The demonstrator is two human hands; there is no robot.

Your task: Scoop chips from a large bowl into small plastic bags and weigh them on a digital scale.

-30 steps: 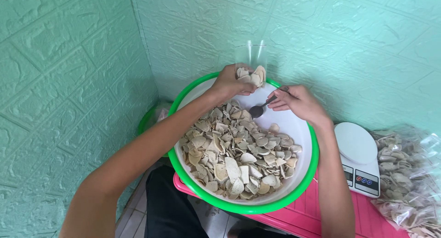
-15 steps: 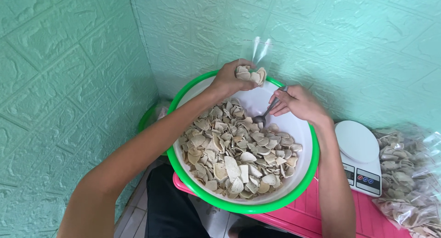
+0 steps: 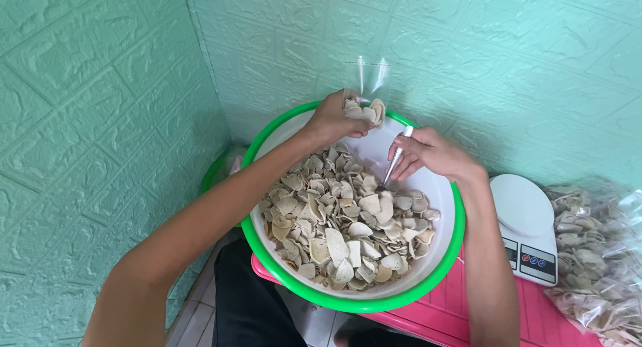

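Note:
A white basin with a green rim [image 3: 428, 288] holds a heap of pale, flat crackers [image 3: 341, 220]. My left hand [image 3: 334, 117] is at the basin's far edge, closed around a small clear plastic bag [image 3: 366, 93] partly filled with crackers. My right hand [image 3: 428, 154] grips a metal spoon [image 3: 396, 161] whose bowl is dug into the crackers near the basin's middle.
A white kitchen scale [image 3: 525, 223] sits to the right on a pink surface [image 3: 535, 313]. Clear bags packed with crackers [image 3: 598, 253] lie at the far right. Green embossed walls form a corner behind. Another green-rimmed container [image 3: 215, 174] peeks out at the left.
The spoon was lifted above the crackers a second ago; my right hand has tipped it down and pushed its bowl into the heap. My left hand and bag stay in place.

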